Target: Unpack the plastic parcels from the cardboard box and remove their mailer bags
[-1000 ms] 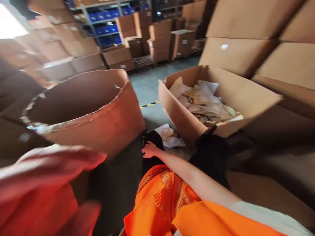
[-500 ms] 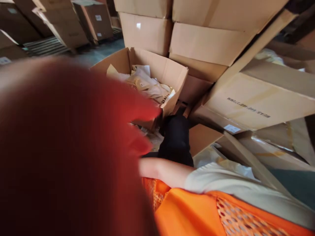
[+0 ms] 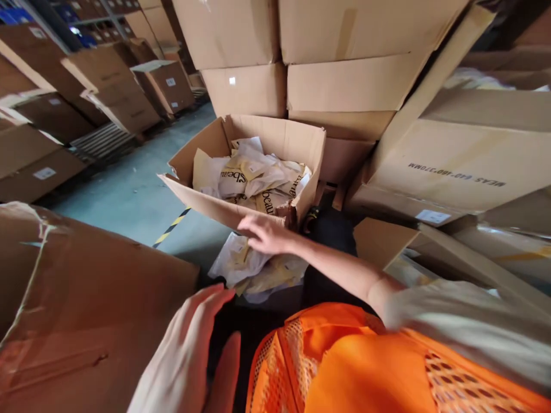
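Two hands are in view, both bare and both holding nothing. The right hand [image 3: 267, 234] reaches forward from a short pale sleeve, palm down, fingers spread flat and relaxed. It hovers over the loose packets [image 3: 253, 267] lying on the floor, and its fingertips sit just short of the near wall of the open box [image 3: 275, 135]. Whether the palm touches the packets cannot be told.

The left hand [image 3: 189, 355] is low in the frame at about 7 o'clock from the right hand, fingers extended and unclenched, its edge against the big carton [image 3: 86, 310] on that side.

Position of the packets: a crumpled heap of cream and white wrappers, directly beneath the right hand and running toward 7 o'clock from it. The heap's long axis lies roughly 2 to 8 o'clock, angled back toward the person. From the left hand the heap lies at about 1 o'clock, near but apart. The right hand is plainly the nearer of the two.

Beyond the right hand, at 12 o'clock, the open box holds more packets of the same kind, some printed with dark lettering. At 3 o'clock from the hand a dark shape, probably the person's knee [image 3: 331, 232], rests beside the box corner. Stacked cartons [image 3: 344, 86] rise behind, and a yellow-black floor line [image 3: 171, 227] shows at 9 o'clock.
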A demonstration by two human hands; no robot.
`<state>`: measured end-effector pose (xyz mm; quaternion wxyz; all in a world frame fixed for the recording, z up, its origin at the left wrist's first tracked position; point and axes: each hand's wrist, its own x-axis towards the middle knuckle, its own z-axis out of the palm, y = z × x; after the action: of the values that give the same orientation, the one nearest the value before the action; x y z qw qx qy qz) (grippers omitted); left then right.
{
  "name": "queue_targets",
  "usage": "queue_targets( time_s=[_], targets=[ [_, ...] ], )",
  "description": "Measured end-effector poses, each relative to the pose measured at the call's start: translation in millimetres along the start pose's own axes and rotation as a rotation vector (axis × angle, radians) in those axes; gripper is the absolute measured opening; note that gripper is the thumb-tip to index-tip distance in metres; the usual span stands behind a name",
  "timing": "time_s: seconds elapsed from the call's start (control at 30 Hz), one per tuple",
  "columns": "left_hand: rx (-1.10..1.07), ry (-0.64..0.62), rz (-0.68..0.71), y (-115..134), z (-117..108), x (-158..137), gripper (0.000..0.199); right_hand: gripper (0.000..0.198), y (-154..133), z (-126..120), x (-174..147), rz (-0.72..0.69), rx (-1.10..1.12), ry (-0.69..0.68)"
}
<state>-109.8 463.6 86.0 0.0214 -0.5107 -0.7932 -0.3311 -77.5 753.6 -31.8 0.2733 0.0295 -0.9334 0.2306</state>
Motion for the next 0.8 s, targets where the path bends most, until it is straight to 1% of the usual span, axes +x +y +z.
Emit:
queue_targets(
  time_s=[0.03,0.07,0.1,0.13,0.2,0.23,0.27,0.33,0.37,0.43,0.47,0.5,0.53,0.57,0.6,0.63,0.67,0.73,0.8],
  targets=[
    [0.028,-0.042,0.03,-9,8,11,0.036,0.047,29,-21,0,0.113,-0.131,0.058],
    [0.063,-0.084,0.06,-21,19,25,0.033,0.052,54,-40,-1,0.219,-0.251,0.035],
    [0.104,-0.122,0.086,-34,33,40,0.031,0.055,75,-55,-3,0.337,-0.346,-0.054],
    [0.147,-0.148,0.102,-47,49,56,0.031,0.057,91,-66,-6,0.444,-0.412,-0.183],
    [0.181,-0.177,0.088,-70,84,88,0.033,0.055,106,-72,-15,0.574,-0.493,-0.422],
    [0.181,-0.172,0.064,-78,100,104,0.035,0.053,107,-68,-20,0.598,-0.529,-0.505],
    [0.183,-0.16,0.042,-83,116,119,0.039,0.05,106,-63,-25,0.589,-0.567,-0.55],
    [0.214,-0.16,0.037,-82,143,144,0.054,0.042,102,-50,-36,0.528,-0.628,-0.583],
    [0.242,-0.185,0.068,-77,156,154,0.065,0.037,100,-45,-41,0.502,-0.643,-0.587],
    [0.296,-0.282,0.169,-62,180,167,0.085,0.028,98,-39,-51,0.479,-0.636,-0.574],
    [0.308,-0.345,0.223,-55,192,171,0.09,0.027,98,-37,-55,0.483,-0.628,-0.571],
    [0.304,-0.406,0.264,-48,203,172,0.089,0.028,97,-34,-60,0.494,-0.623,-0.566],
    [0.287,-0.46,0.284,-44,213,171,0.079,0.03,94,-32,-64,0.496,-0.613,-0.564],
    [0.263,-0.502,0.283,-42,222,168,0.064,0.032,90,-28,-67,0.49,-0.598,-0.562],
    [0.238,-0.531,0.27,-44,229,161,0.044,0.034,85,-22,-71,0.476,-0.578,-0.561],
    [0.217,-0.541,0.254,-47,234,153,0.025,0.037,78,-16,-74,0.458,-0.553,-0.563],
    [0.199,-0.532,0.241,-54,236,142,0.015,0.038,69,-8,-77,0.436,-0.525,-0.568],
    [0.172,-0.477,0.236,-70,237,116,0.017,0.035,48,8,-84,0.388,-0.467,-0.594],
    [0.143,-0.42,0.262,-86,235,89,0.028,0.031,25,20,-93,0.378,-0.39,-0.621]
  ],
)
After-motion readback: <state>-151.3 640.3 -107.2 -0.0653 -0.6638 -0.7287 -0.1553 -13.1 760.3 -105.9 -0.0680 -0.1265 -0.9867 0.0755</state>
